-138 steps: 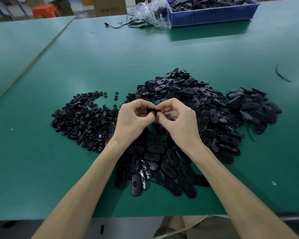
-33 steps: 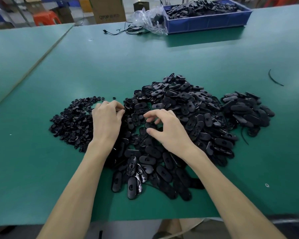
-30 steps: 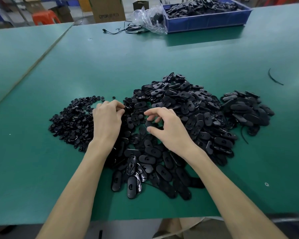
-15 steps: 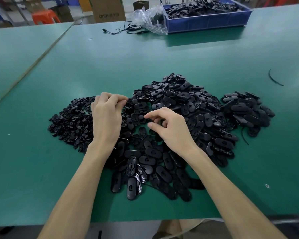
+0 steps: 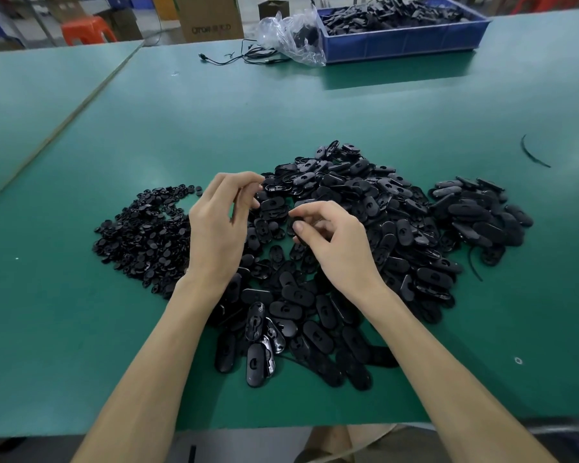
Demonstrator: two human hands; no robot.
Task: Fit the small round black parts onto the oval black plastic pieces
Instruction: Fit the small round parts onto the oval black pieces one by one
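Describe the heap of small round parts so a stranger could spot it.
On the green table, black heaps lie before the person. It is the leftmost heap, beside the left hand. Its pieces are tiny discs, not long ovals.

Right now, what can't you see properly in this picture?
- Head view, left hand: whether it pinches one of the small round black parts; its curled fingers hide the tips.
- Head view, blue plastic bin: contents too dark and far to tell apart.
- Head view, brown cardboard box: print too blurred to read.
- Head view, oval black plastic pieces: many hidden under the right hand and both forearms.
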